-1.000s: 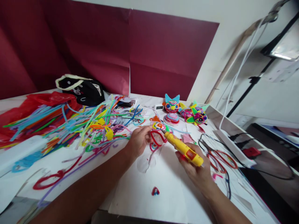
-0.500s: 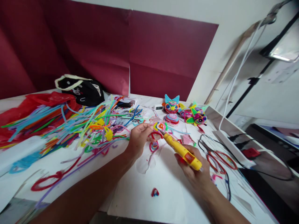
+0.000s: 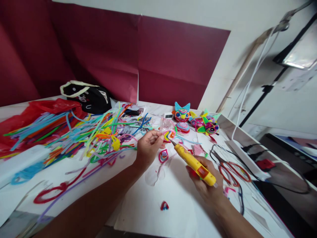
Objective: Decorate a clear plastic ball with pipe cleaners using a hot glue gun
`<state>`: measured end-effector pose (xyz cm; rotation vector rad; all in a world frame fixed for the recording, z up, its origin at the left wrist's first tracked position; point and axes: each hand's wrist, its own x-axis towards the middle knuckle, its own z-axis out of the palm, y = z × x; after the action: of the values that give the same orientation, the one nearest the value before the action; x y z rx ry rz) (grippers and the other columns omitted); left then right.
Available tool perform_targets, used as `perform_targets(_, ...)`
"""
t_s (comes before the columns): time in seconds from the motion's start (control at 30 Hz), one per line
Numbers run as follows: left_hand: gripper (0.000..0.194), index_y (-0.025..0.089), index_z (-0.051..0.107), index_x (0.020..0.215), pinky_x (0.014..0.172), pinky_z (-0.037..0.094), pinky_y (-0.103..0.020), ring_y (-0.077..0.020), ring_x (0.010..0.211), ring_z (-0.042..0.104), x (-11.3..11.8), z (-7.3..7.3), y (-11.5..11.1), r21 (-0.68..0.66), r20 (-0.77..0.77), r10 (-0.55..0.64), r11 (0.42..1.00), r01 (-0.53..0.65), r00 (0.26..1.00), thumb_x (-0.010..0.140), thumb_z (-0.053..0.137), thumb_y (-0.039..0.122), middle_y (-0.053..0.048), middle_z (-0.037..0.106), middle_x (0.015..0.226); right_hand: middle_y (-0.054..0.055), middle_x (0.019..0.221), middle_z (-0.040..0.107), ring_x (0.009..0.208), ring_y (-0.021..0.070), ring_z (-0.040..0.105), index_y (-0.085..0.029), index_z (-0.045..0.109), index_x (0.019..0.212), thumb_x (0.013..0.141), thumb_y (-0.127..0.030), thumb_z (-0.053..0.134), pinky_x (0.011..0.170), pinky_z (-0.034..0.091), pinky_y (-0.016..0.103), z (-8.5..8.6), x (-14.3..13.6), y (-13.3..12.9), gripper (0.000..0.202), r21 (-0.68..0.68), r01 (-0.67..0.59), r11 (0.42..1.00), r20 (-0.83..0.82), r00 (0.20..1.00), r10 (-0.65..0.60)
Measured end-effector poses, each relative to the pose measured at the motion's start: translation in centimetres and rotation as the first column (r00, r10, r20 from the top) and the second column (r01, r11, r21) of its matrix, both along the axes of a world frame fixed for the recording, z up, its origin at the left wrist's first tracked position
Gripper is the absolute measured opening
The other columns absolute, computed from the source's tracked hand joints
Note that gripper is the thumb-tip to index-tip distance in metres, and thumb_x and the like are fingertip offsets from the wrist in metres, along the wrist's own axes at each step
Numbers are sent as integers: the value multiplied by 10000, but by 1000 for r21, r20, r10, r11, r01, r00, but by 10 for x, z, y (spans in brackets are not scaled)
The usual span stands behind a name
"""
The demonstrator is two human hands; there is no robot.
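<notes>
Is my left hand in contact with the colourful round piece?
Touching. The head view shows the left hand gripping the colourful round piece at its left edge between thumb and fingers.

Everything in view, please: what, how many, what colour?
Glue gun: one, yellow, centre right
Round piece: one, multicoloured, centre
Small triangle: one, red and blue, front
Scissors: one pair, orange-handled, right
Toy creatures: two, multicoloured, back
Fuzzy stems: many, mixed, left
Plastic bag: one, red, left
Tote bag: one, black, back left
Backdrop: one, dark red, behind
Power strip: one, white, right
Lamp: one, black-framed, upper right
Table: one, white, underneath
Left hand: one, holding round piece
Right hand: one, holding glue gun
</notes>
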<state>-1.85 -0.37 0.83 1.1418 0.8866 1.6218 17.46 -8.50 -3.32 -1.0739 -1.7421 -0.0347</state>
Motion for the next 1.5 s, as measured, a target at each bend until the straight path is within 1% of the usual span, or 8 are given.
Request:
perform_targets(0.1, 252, 178, 630, 742, 524, 552, -235, -126, 551, 642, -1, 0, 0, 10, -11, 19, 1000, -19, 1000, 627, 819, 300, 12, 679, 662, 49, 906, 713, 671, 195, 688, -249, 544, 1101, 863, -225, 604, 570, 531, 297, -1, 1, 0, 246, -6, 4, 1000, 26, 1000, -4)
perform_targets(0.2, 259, 174, 623, 729, 486, 535, -231, -118, 498, 618, 0, 1, 1, -21, 6, 10, 1000, -10, 1000, 627, 816, 314, 23, 657, 624, 44, 877, 710, 616, 182, 665, -252, 547, 1089, 862, -243, 594, 539, 513, 293, -2, 1, 1, 231, -33, 30, 999, 47, 998, -28)
perform_targets(0.37, 314, 159, 611, 727, 419, 519, -236, -126, 451, 608, 3, 3, 0, -116, 95, -43, 992, 53, 995, 585, 821, 345, 18, 654, 618, 36, 846, 698, 582, 169, 636, -253, 535, 1093, 867, -240, 583, 504, 482, 283, -1, 1, 3, 232, -13, 46, 999, 75, 996, -45)
perform_targets(0.57, 264, 139, 632, 757, 424, 532, -215, -122, 506, 627, 3, 0, -2, -127, 107, -100, 985, 113, 989, 637, 779, 322, 11, 666, 662, 17, 783, 672, 485, 135, 573, -221, 550, 1073, 861, -222, 592, 431, 429, 259, 0, 1, 5, 217, 53, 11, 999, 73, 997, -15)
perform_targets(0.8, 237, 133, 639, 761, 391, 508, -197, -94, 478, 588, 5, -2, -3, -158, 120, -119, 978, 137, 986, 646, 759, 302, 18, 647, 691, 34, 877, 668, 586, 149, 609, -233, 556, 1100, 864, -193, 603, 492, 456, 267, -5, 3, 7, 243, 53, -1, 999, 49, 999, -1)
perform_targets(0.97, 239, 130, 642, 741, 399, 521, -200, -95, 504, 580, 5, 0, -4, -181, 146, -132, 971, 158, 980, 636, 764, 306, 12, 643, 689, 27, 853, 649, 579, 144, 595, -231, 552, 1098, 865, -178, 607, 486, 443, 261, -4, 3, 7, 246, 45, -34, 998, 55, 998, 31)
perform_targets(1.1, 255, 126, 647, 737, 398, 520, -201, -99, 515, 577, 6, 1, -5, -193, 155, -128, 968, 157, 980, 612, 782, 303, 14, 628, 675, 28, 868, 638, 639, 154, 617, -232, 552, 1081, 861, -152, 602, 532, 470, 266, -1, 2, 7, 239, 57, -59, 997, 60, 997, 56)
perform_targets(1.5, 258, 122, 660, 752, 400, 520, -207, -89, 505, 561, 7, 0, -4, -212, 131, -101, 969, 128, 986, 600, 765, 302, 21, 605, 687, 18, 878, 599, 697, 155, 588, -235, 527, 1026, 864, -106, 574, 620, 488, 292, 0, 3, 6, 213, 34, -68, 997, 74, 995, 65)
